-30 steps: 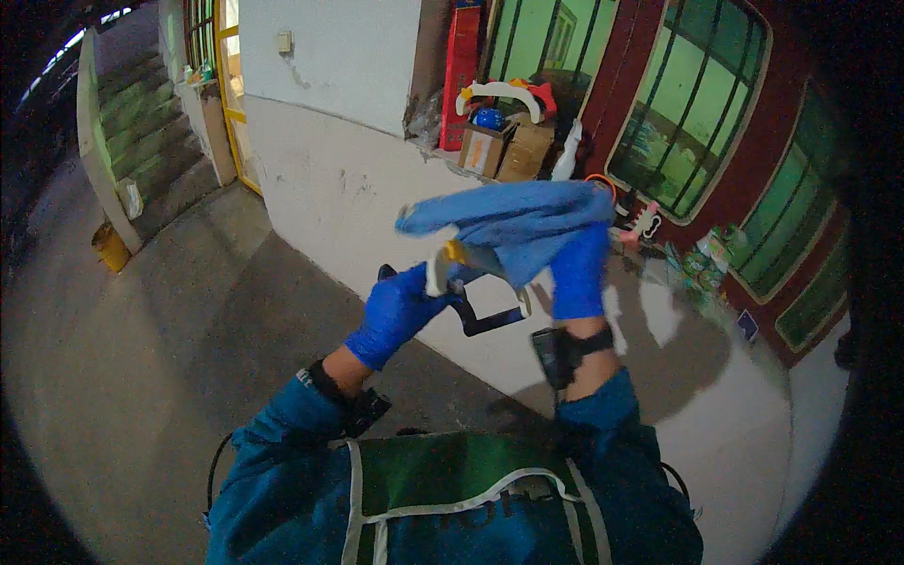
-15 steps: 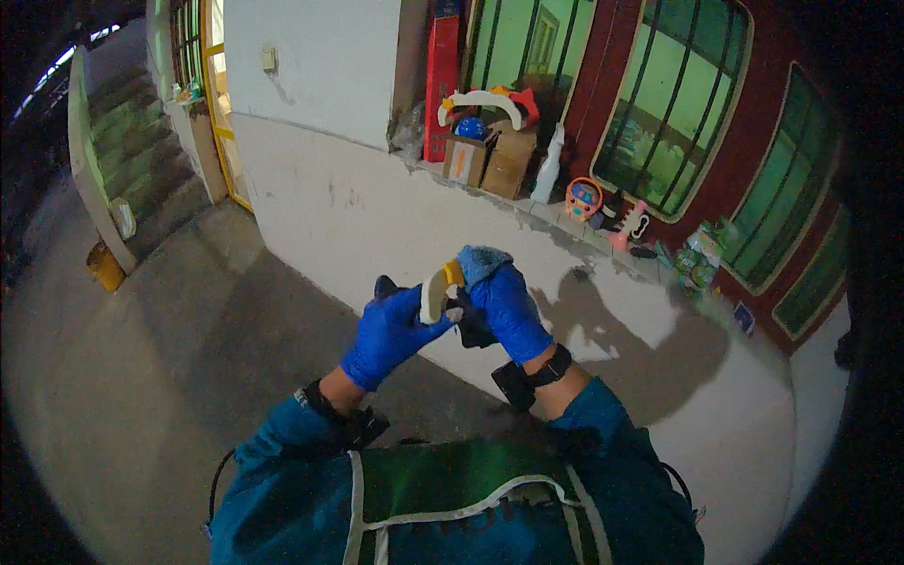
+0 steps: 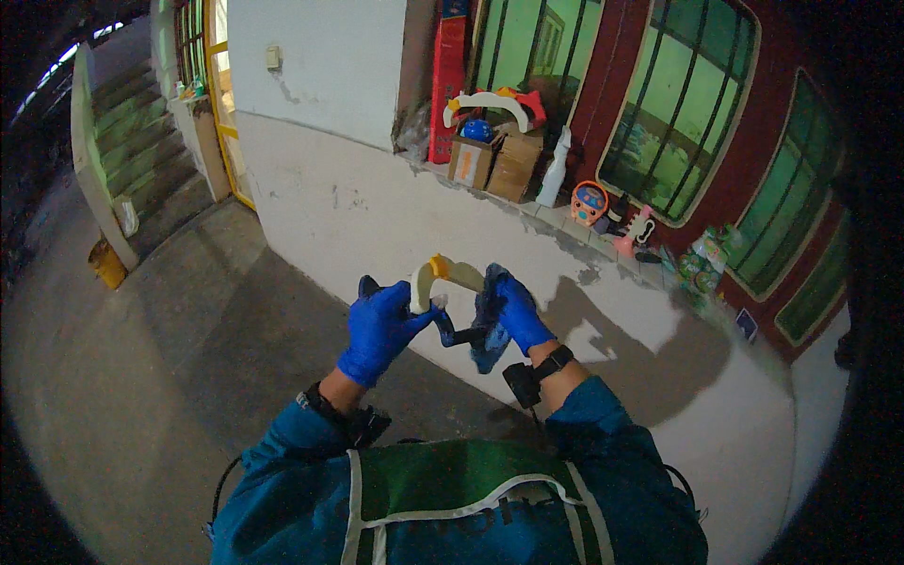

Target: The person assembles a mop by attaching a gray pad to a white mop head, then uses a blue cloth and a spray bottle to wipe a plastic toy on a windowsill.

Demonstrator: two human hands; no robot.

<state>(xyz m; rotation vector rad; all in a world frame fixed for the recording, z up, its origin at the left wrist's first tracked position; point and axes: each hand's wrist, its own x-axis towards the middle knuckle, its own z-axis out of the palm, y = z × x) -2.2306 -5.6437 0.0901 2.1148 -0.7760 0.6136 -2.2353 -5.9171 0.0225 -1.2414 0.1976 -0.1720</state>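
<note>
My left hand [image 3: 379,320], in a blue glove, is closed on one end of a curved cream plastic piece [image 3: 422,285] with a yellow band [image 3: 439,266] at its bend. The piece arches over toward my right hand [image 3: 521,314], also gloved in blue. There my fingers are closed around a grey-blue cloth [image 3: 490,348], which hangs down at the piece's other end. A dark angular bar [image 3: 459,335] shows between my hands below the arch; what it belongs to I cannot make out. The fingertips of my right hand are partly hidden by the cloth.
A window ledge runs along the wall, holding cardboard boxes [image 3: 516,162], another cream arched piece [image 3: 492,100], a white bottle [image 3: 556,169], an orange toy [image 3: 589,201], a pink toy [image 3: 636,232] and bagged green items [image 3: 703,259]. Steps [image 3: 146,141] rise at far left.
My right hand with the cloth has moved down and outward along the curved piece. The yellow band and the arch between my hands now show more fully. My left hand has shifted slightly.
</note>
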